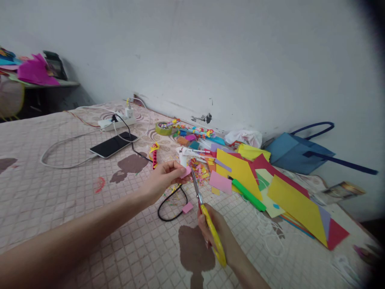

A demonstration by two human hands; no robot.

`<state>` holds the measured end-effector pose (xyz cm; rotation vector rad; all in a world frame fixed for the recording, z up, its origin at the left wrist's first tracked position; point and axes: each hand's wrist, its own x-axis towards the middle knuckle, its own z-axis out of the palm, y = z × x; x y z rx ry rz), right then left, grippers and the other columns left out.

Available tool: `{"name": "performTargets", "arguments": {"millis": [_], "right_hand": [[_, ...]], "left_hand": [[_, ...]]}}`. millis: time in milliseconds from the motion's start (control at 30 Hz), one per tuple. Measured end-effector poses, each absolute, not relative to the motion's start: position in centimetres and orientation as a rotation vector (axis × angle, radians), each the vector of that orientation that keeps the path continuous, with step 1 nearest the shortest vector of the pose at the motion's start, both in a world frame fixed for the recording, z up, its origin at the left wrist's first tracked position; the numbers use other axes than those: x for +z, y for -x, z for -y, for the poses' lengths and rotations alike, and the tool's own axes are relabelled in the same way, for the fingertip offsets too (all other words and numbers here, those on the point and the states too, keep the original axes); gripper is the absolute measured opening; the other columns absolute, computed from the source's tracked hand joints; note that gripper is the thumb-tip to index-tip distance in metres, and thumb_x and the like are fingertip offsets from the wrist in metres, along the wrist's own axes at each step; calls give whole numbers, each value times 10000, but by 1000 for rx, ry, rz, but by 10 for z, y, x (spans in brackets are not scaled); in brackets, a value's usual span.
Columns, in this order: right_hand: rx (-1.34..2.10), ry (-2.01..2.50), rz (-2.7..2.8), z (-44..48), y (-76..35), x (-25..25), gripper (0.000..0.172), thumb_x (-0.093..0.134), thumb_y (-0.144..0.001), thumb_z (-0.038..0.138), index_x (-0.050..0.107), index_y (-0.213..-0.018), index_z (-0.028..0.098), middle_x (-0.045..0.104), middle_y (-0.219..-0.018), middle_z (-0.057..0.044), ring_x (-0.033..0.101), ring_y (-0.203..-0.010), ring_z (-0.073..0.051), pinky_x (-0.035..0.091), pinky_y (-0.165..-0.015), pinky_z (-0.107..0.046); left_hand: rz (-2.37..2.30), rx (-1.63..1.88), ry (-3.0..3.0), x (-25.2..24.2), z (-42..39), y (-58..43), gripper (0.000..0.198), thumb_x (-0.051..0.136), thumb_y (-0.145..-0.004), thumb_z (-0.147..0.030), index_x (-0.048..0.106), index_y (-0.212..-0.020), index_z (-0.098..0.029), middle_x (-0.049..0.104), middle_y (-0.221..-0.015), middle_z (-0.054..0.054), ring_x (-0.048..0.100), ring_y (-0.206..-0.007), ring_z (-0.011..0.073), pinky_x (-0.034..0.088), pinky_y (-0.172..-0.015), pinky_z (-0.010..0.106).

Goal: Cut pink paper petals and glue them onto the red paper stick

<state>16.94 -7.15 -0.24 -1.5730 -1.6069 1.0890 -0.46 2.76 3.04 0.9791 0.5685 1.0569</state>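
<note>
Between the thumb and fingers of my left hand (164, 178) is a small piece of pink paper (186, 172). My right hand (218, 228) grips yellow-handled scissors (214, 230), their metal blades pointing up and away, the tips beside the pink paper's right edge. Whether the blades touch the paper, I cannot tell. A white glue gun (184, 154) lies just beyond my left fingertips, its black cord (162, 218) looping below. One more pink scrap (187, 207) rests by that loop. Tiny paper clippings (200, 170) are scattered behind the scissor tips.
Coloured paper sheets (288, 200), a green cutter (248, 194) and white string (269, 228) lie on the right, near a blue bag (297, 152). To the left are a tablet (112, 144) and a white power strip (117, 122) with cables. A tape roll (164, 128) sits near the wall.
</note>
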Motion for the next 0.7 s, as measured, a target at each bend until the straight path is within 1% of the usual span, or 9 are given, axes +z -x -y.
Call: {"name": "performTargets", "arguments": {"millis": [267, 467, 700], "right_hand": [[1025, 1547, 1597, 71, -167, -1, 399, 473, -787, 577, 398, -648, 210, 360, -445, 76, 328, -364, -68, 268, -338, -179], [1032, 1553, 1597, 72, -165, 4, 342, 472, -803, 508, 391, -647, 214, 356, -428, 82, 308, -348, -66, 263, -339, -184], [1008, 1547, 1597, 72, -166, 2, 347, 477, -796, 509, 394, -642, 210, 357, -445, 77, 318, -362, -65, 267, -341, -180]], "left_hand": [[-577, 1065, -995, 31, -27, 5, 143, 662, -732, -253, 588, -695, -137, 642, -738, 34, 595, -699, 115, 472, -733, 267], [-584, 1068, -1001, 31, -27, 4, 141, 652, -747, -245, 584, -700, -130, 628, -736, 28, 580, -693, 102, 473, -733, 253], [-577, 1067, -1007, 30, -27, 5, 147, 656, -742, -252, 586, -702, -130, 629, -735, 31, 579, -692, 108, 472, -726, 256]]}}
